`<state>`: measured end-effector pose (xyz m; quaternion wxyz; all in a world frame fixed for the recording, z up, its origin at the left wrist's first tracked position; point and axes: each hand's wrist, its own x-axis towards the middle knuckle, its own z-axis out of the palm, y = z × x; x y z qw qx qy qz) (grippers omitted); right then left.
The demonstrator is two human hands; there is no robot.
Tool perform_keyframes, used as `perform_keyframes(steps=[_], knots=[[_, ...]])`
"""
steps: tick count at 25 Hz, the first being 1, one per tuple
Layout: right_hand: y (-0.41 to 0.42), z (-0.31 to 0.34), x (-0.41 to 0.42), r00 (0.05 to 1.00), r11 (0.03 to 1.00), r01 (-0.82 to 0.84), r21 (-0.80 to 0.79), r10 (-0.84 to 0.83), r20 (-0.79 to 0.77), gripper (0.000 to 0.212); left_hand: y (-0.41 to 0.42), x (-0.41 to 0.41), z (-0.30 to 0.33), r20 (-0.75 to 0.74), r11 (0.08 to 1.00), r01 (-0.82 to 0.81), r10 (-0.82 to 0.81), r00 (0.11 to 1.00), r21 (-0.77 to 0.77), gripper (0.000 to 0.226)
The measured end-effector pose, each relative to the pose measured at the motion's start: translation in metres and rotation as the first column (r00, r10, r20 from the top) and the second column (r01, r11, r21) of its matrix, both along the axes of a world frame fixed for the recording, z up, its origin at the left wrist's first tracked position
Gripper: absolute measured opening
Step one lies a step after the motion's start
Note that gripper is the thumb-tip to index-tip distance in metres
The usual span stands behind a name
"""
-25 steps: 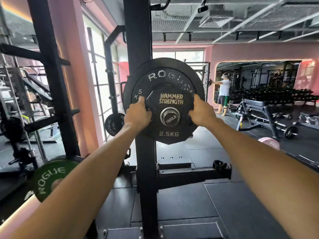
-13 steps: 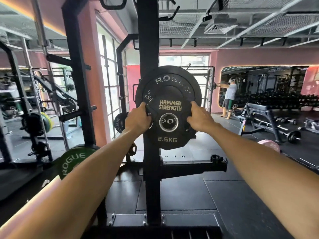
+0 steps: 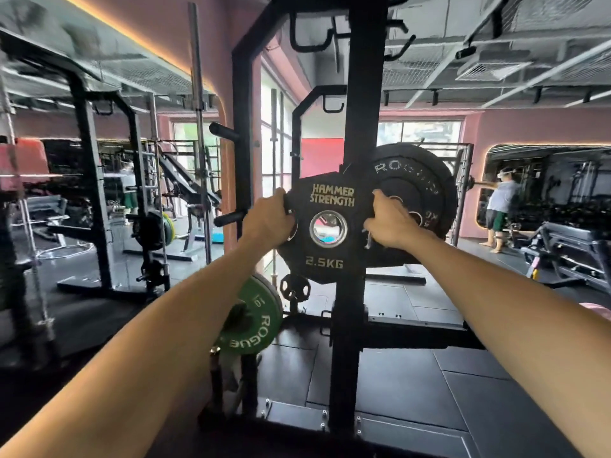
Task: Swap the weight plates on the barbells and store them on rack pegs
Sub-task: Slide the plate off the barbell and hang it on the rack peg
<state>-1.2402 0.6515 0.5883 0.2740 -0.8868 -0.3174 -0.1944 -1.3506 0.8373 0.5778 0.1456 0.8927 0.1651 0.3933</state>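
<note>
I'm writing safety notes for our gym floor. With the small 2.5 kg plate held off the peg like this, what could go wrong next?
1. The 2.5KG plate hangs free, held only at its edges by the left hand and right hand; a slip could drop it toward the feet.
2. Swinging it left could knock the bare peg or the rack upright, pinching fingers.
3. The green plate sits low nearby, a possible shin bump.

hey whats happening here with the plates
A person is holding a small black 2.5 kg plate with both hands, the left hand and the right hand gripping opposite edges. The plate is free of any peg: you can see through its centre hole. It sits in front of the rack upright, beside a larger black Rogue plate stored on the rack. A green Rogue plate hangs lower down.
</note>
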Motion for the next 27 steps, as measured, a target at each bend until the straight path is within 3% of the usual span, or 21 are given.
perform_keyframes(steps=[9,14,21,27], knots=[[0.207,0.002,-0.078,0.999,0.998,-0.054,-0.02,0.054,-0.001,0.035,0.217,-0.075,0.003,-0.009,0.999,-0.041,0.042,0.999,0.035,0.028],[0.305,0.008,-0.082,0.994,0.993,-0.108,-0.041,0.108,0.016,0.033,0.316,-0.084,0.009,-0.01,0.998,-0.05,0.05,0.999,0.046,0.024],[0.408,0.021,-0.03,0.993,0.993,-0.115,-0.029,0.115,0.002,0.034,0.422,-0.027,0.018,0.042,0.999,-0.025,0.023,0.999,0.048,0.021],[0.467,0.065,0.034,0.988,0.99,-0.134,0.041,0.131,0.084,0.024,0.49,0.048,0.066,0.131,0.994,-0.018,0.003,0.991,0.109,0.025]])
